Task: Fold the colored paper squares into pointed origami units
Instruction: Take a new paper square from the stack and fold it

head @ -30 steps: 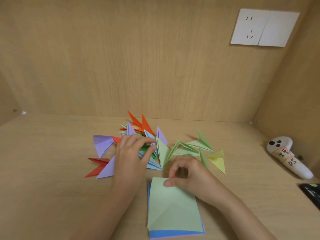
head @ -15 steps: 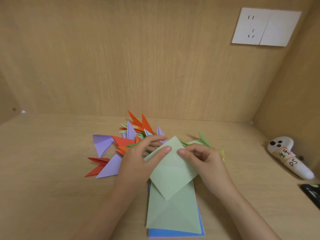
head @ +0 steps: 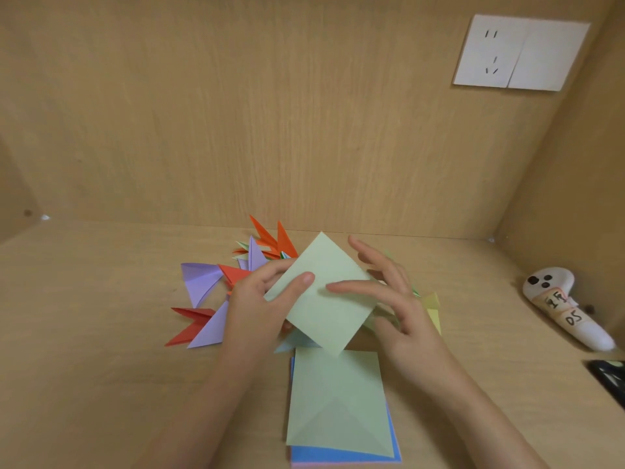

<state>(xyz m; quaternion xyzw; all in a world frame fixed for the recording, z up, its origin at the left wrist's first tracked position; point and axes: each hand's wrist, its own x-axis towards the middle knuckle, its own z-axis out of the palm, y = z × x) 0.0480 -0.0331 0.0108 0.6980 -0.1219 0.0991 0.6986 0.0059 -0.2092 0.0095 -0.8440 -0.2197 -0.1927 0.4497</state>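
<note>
A light green paper square (head: 323,292) is held in the air, turned like a diamond, above the desk. My left hand (head: 260,306) grips its left edge, thumb on top. My right hand (head: 392,299) is at its right side with fingers spread, the index fingertip resting on the sheet. Below lies a stack of paper squares (head: 338,404), light green on top, blue beneath. Behind my hands is a pile of folded pointed units (head: 216,292) in purple, red, orange, green and yellow, partly hidden by the sheet.
The wooden desk (head: 101,350) is closed in by a back wall and a right wall (head: 575,184). A white handheld device with a written label (head: 564,306) lies at the right. A black object (head: 608,380) pokes in at the right edge. A wall socket (head: 521,52) sits high up.
The top green sheet was lifted off the stack, raised and rotated into a diamond. My left hand left the pile and took its edge. My right hand's fingers have spread.
</note>
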